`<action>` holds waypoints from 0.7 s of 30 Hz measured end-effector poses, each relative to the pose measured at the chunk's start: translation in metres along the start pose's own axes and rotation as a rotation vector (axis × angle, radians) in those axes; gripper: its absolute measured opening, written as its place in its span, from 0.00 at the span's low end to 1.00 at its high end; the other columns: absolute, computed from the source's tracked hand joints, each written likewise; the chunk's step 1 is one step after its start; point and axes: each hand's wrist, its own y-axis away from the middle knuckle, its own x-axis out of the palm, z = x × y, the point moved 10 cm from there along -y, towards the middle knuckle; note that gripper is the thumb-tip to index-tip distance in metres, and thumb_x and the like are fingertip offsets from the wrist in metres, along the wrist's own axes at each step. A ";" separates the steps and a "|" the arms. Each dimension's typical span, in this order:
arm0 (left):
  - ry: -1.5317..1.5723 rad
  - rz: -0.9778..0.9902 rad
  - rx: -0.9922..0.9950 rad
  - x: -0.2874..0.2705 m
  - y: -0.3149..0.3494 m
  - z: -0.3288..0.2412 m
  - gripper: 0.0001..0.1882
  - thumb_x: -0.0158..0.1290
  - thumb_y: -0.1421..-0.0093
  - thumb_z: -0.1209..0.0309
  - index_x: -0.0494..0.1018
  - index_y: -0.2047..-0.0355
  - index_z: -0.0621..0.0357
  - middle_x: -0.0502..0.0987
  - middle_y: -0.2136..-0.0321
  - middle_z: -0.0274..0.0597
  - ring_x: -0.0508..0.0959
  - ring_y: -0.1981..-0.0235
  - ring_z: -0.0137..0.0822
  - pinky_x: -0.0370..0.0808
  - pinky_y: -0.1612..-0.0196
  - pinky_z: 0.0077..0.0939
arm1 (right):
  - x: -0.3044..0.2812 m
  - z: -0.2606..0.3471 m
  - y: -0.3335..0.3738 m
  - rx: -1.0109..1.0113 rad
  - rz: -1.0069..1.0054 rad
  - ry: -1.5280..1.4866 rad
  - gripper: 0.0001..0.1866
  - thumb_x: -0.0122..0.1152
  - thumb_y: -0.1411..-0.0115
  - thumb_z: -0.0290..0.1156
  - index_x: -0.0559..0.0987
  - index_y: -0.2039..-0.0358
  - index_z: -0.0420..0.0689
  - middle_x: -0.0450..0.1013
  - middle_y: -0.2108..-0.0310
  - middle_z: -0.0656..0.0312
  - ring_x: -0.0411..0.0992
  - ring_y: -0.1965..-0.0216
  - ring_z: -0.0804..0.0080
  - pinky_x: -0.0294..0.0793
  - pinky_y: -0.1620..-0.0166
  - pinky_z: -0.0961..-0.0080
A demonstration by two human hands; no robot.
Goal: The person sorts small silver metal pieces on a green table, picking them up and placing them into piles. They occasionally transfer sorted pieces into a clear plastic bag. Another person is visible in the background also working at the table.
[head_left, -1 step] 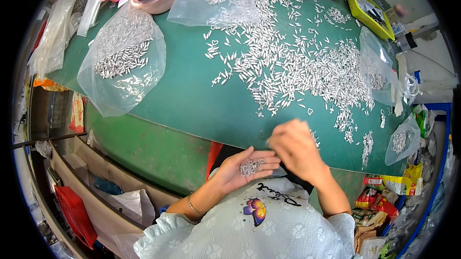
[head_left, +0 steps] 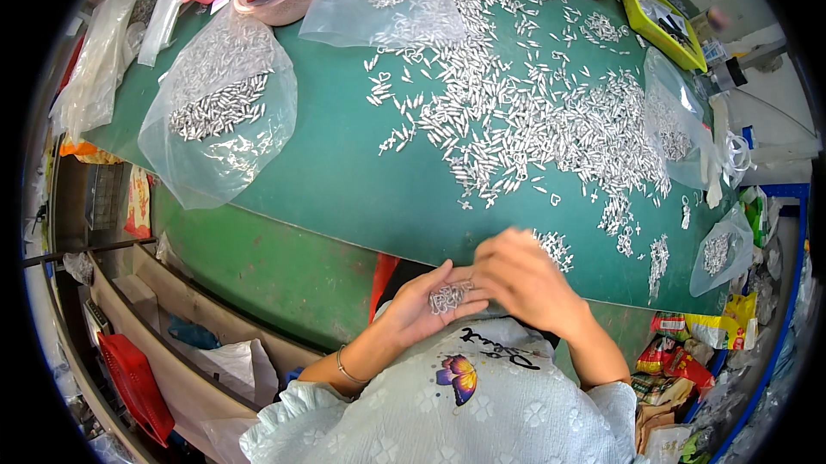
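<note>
My left hand [head_left: 413, 311] is palm up over my lap, just off the table's near edge, its fingers stretched to the right. A small heap of silver metal charms [head_left: 447, 297] rests in its palm; some look like open loops or hearts. Over its fingertips is my right hand [head_left: 521, 278], knuckles up and fingers bent down. Motion smears those fingers, and whatever they hold, if anything, is hidden. Just beyond the right hand, a small cluster of silver charms [head_left: 555, 249] lies on the green table [head_left: 344, 180]. A big spread of silver drop-shaped pieces [head_left: 551, 133] covers the table farther off.
Clear plastic bags of silver pieces lie at left [head_left: 219, 111], at the back [head_left: 379, 0] and at right [head_left: 721, 249]. Along the far edge stand a pink bowl [head_left: 288, 4] and a yellow-green basket [head_left: 658, 25]. An open drawer [head_left: 198, 335] is at lower left.
My right hand has come down and left, closer to the left fingers. The charm cluster behind it now shows more fully. The left hand has hardly moved.
</note>
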 end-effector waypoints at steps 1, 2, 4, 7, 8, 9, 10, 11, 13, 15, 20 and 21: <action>0.004 -0.038 0.070 -0.007 0.000 -0.002 0.19 0.45 0.31 0.67 0.69 0.47 0.71 0.77 0.57 0.49 0.77 0.52 0.41 0.76 0.47 0.35 | 0.013 0.004 0.002 0.009 0.132 -0.109 0.07 0.65 0.50 0.23 0.77 0.69 0.41 0.73 0.65 0.61 0.69 0.62 0.60 0.65 0.58 0.66; 0.008 -0.075 0.140 -0.014 0.000 -0.005 0.18 0.46 0.31 0.67 0.70 0.49 0.70 0.78 0.59 0.49 0.78 0.53 0.40 0.77 0.49 0.33 | 0.006 -0.003 0.000 0.015 0.050 -0.098 0.07 0.65 0.49 0.24 0.78 0.69 0.41 0.73 0.64 0.60 0.69 0.61 0.60 0.65 0.57 0.66; -0.144 -0.018 0.121 -0.017 -0.001 -0.004 0.17 0.46 0.31 0.66 0.72 0.52 0.69 0.77 0.63 0.45 0.77 0.58 0.36 0.76 0.56 0.28 | -0.008 -0.026 -0.008 0.023 -0.112 -0.077 0.06 0.65 0.49 0.25 0.78 0.69 0.41 0.73 0.62 0.60 0.70 0.59 0.60 0.66 0.55 0.66; -0.145 0.101 0.064 -0.009 0.000 0.000 0.16 0.47 0.31 0.65 0.74 0.55 0.67 0.75 0.69 0.40 0.74 0.65 0.31 0.73 0.65 0.23 | -0.022 -0.047 -0.029 0.201 -0.251 0.295 0.19 0.66 0.46 0.29 0.76 0.54 0.40 0.67 0.46 0.52 0.63 0.44 0.52 0.64 0.47 0.60; -0.108 0.147 0.036 -0.004 0.000 0.003 0.15 0.47 0.31 0.65 0.74 0.56 0.66 0.74 0.71 0.38 0.73 0.68 0.30 0.71 0.68 0.21 | -0.010 -0.050 -0.030 0.242 -0.205 0.383 0.22 0.65 0.46 0.29 0.74 0.51 0.39 0.64 0.44 0.49 0.60 0.41 0.50 0.62 0.44 0.58; -0.132 0.094 0.047 -0.005 0.001 0.002 0.15 0.48 0.32 0.65 0.74 0.57 0.66 0.73 0.73 0.37 0.70 0.70 0.28 0.68 0.70 0.20 | 0.003 -0.054 -0.029 0.284 -0.159 0.470 0.26 0.65 0.45 0.30 0.72 0.47 0.38 0.61 0.42 0.47 0.58 0.39 0.47 0.61 0.42 0.57; -0.150 0.041 0.062 -0.004 0.004 0.001 0.14 0.48 0.32 0.66 0.75 0.58 0.66 0.71 0.74 0.37 0.67 0.73 0.27 0.64 0.72 0.18 | 0.011 -0.047 -0.027 0.230 -0.187 0.435 0.26 0.64 0.44 0.29 0.71 0.46 0.37 0.60 0.41 0.44 0.58 0.38 0.45 0.60 0.40 0.57; -0.168 -0.012 0.078 -0.006 0.005 0.000 0.14 0.49 0.32 0.66 0.75 0.59 0.66 0.69 0.76 0.36 0.64 0.75 0.26 0.61 0.75 0.16 | 0.008 -0.048 -0.025 0.226 -0.215 0.378 0.25 0.64 0.45 0.28 0.71 0.46 0.37 0.61 0.42 0.45 0.59 0.39 0.46 0.61 0.41 0.57; -0.174 0.024 0.092 -0.009 0.006 -0.003 0.14 0.49 0.32 0.66 0.75 0.57 0.67 0.72 0.73 0.38 0.68 0.73 0.28 0.65 0.72 0.17 | -0.002 -0.051 -0.019 0.211 -0.264 0.260 0.24 0.64 0.45 0.27 0.72 0.47 0.37 0.63 0.43 0.46 0.60 0.41 0.47 0.63 0.43 0.58; -0.229 -0.005 0.076 -0.012 0.005 0.002 0.15 0.48 0.32 0.67 0.74 0.53 0.67 0.75 0.69 0.42 0.73 0.68 0.31 0.70 0.67 0.19 | -0.032 -0.066 -0.014 0.248 -0.361 0.301 0.19 0.63 0.46 0.24 0.75 0.52 0.39 0.68 0.50 0.52 0.64 0.50 0.52 0.64 0.50 0.60; -0.393 0.017 -0.018 0.002 -0.002 0.014 0.21 0.47 0.32 0.67 0.68 0.45 0.70 0.75 0.50 0.57 0.76 0.47 0.43 0.75 0.46 0.31 | -0.044 -0.089 -0.025 0.260 -0.419 0.505 0.11 0.63 0.47 0.24 0.78 0.62 0.41 0.71 0.62 0.58 0.67 0.61 0.58 0.61 0.55 0.63; -0.363 0.034 -0.020 0.010 -0.003 0.012 0.21 0.46 0.32 0.67 0.67 0.45 0.72 0.73 0.48 0.59 0.75 0.45 0.45 0.74 0.44 0.33 | -0.044 -0.092 -0.024 0.262 -0.412 0.506 0.09 0.63 0.47 0.24 0.78 0.63 0.42 0.71 0.63 0.59 0.67 0.61 0.59 0.61 0.55 0.63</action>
